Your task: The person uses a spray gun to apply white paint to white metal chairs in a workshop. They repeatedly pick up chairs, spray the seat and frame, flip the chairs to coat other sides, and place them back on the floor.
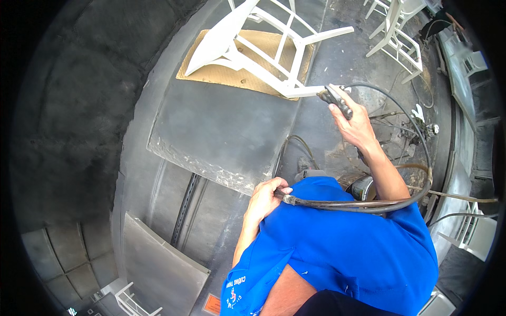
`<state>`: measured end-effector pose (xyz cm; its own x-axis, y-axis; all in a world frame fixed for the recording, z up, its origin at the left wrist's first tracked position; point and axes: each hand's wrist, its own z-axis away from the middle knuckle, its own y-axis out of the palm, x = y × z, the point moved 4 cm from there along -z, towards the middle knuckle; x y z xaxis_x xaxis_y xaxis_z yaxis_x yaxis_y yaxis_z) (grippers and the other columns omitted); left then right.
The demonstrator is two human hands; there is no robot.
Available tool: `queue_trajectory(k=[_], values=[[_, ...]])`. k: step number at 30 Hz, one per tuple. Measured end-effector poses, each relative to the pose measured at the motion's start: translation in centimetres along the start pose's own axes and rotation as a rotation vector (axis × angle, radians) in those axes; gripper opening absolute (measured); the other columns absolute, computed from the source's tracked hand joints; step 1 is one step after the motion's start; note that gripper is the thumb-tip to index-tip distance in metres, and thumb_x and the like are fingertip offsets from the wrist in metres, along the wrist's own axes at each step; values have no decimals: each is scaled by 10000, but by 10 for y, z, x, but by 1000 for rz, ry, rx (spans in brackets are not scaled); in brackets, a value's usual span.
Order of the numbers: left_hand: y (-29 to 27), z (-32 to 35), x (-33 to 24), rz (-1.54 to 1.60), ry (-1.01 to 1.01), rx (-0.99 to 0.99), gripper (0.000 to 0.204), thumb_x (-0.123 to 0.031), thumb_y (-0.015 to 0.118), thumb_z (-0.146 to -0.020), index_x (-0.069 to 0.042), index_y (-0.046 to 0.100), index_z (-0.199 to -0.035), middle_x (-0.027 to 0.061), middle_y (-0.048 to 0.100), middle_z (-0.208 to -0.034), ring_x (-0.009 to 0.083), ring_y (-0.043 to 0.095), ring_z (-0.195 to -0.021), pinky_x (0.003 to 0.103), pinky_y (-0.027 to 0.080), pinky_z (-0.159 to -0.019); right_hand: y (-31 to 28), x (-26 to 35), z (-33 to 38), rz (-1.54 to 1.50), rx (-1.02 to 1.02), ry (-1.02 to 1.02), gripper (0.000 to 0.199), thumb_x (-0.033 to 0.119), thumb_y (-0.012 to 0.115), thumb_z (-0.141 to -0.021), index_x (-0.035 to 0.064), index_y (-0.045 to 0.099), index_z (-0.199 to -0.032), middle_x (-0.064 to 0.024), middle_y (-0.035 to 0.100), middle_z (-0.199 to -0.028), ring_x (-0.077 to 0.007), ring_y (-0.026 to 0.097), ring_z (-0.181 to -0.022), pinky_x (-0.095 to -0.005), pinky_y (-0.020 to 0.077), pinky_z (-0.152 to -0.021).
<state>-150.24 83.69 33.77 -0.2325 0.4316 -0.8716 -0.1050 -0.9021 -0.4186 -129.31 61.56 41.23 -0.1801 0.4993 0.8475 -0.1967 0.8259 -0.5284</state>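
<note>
A dark spray gun [339,104] is gripped in my right hand [356,124], held close to the end of a white chair's leg. That white chair [226,34] lies tipped over on a sheet of brown cardboard [245,83], which rests on a grey board [221,124]. From the gun, a black hose [342,204] loops round on the right and comes back across the front of my blue shirt. The fingers of my left hand [262,200] are closed round the hose at its taped joint, near my waist.
More white chairs [403,50] stand at the upper right, and another white chair [132,300] is at the lower left. Loose hoses [461,197] cross the right side. Near a rounded container [362,187], the floor carries hoses and clutter. A dark wall [79,105] fills the left.
</note>
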Motion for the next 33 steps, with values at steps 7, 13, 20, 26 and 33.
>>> queue_trajectory(k=[7,13,20,26,33], values=[[2,-13,-6,-42,116,17,143,-121,784,-900,-32,706,-980,164,734,-894,333,731,-858,407,549,-754,-4,-17,1,55,20,113,512,181,651,-1006,167,546,-1507,-203,702,-1319,-346,654,-1275,-386,501,-1049],[14,-29,-18,-84,60,5,153,-139,784,-908,-28,705,-975,167,732,-889,337,731,-854,414,550,-745,-6,-2,-34,-77,17,-37,484,175,665,-1007,109,569,-1476,-202,736,-1243,-292,718,-1148,-361,536,-981],[39,-43,-8,195,-180,-38,156,-146,790,-909,-32,723,-993,182,737,-893,324,736,-832,411,550,-732,-22,6,-63,-229,50,-228,469,138,670,-1002,45,580,-1453,-214,741,-1217,-195,717,-1122,-333,542,-960],[51,-51,-13,249,-226,-74,158,-145,795,-908,-36,727,-1001,174,744,-895,307,739,-825,402,549,-726,-23,-35,-65,-81,105,-62,480,162,653,-1001,92,573,-1469,-193,741,-1216,-269,728,-1099,-374,536,-973],[45,-47,-36,-70,-174,-91,168,-127,803,-894,-31,720,-1004,172,742,-906,288,741,-842,395,551,-736,21,-38,-103,-284,82,-242,516,183,638,-1017,148,546,-1524,-11,615,-743,-97,570,-660,-309,512,-667]])
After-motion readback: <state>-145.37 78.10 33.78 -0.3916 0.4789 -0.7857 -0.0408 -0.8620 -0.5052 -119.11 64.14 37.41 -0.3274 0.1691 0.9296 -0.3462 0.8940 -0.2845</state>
